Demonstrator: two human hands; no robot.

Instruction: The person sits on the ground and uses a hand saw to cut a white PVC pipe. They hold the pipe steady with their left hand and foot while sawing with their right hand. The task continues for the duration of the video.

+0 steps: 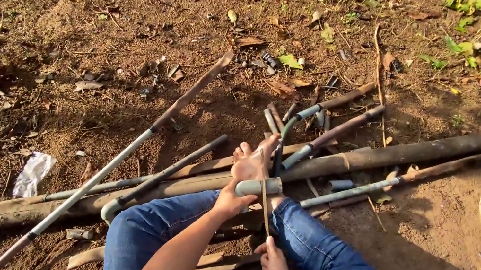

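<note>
Bamboo pole (258, 187) lies crosswise over the knees, left hand (233, 200) closed around its cut end; right hand (273, 261), nearer the body, grips a thin blade (265, 204) upright against it.

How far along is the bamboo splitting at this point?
Done: short cut pieces lie beside the big log. In hand: the left hand steadies a green bamboo culm, braced by a foot, while the right hand holds a thin strip. Left: several whole poles lie uncut.
</note>
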